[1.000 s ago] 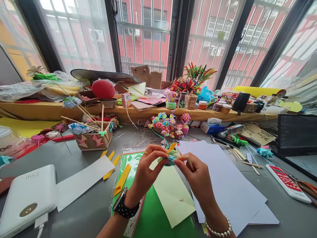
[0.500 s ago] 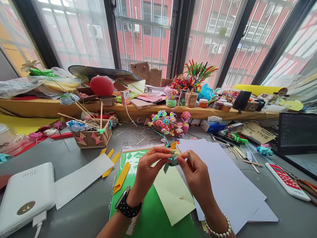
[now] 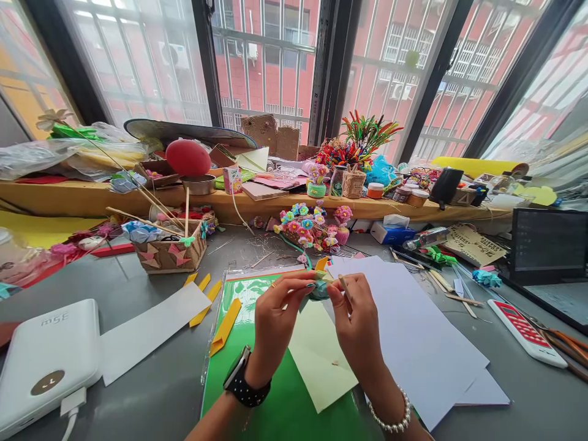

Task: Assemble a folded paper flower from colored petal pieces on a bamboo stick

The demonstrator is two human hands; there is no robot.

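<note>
A small teal folded paper piece [image 3: 318, 290] is pinched between my two hands, above a green sheet [image 3: 275, 392]. My left hand [image 3: 278, 315] closes thumb and fingers on its left side. From the right, my right hand [image 3: 358, 315] presses it with the thumb, and a thin wooden stick [image 3: 344, 286] lies between those fingers. Pale yellow-green paper shows just behind the teal piece, partly hidden by fingers. Beneath the hands lies a pale green paper sheet [image 3: 321, 367] with a tiny scrap on it.
Yellow folded strips [image 3: 226, 327] lie left of the hands, near a white paper strip [image 3: 154, 331] and a power bank [image 3: 55, 361]. White sheets [image 3: 413, 337] spread to the right, with a calculator [image 3: 528, 334] and laptop [image 3: 546, 245] beyond. A cardboard basket [image 3: 174, 257] stands back left.
My right hand has shifted slightly left and my left wrist slightly right. The teal folded paper has turned a little between the fingers, and more of its face shows.
</note>
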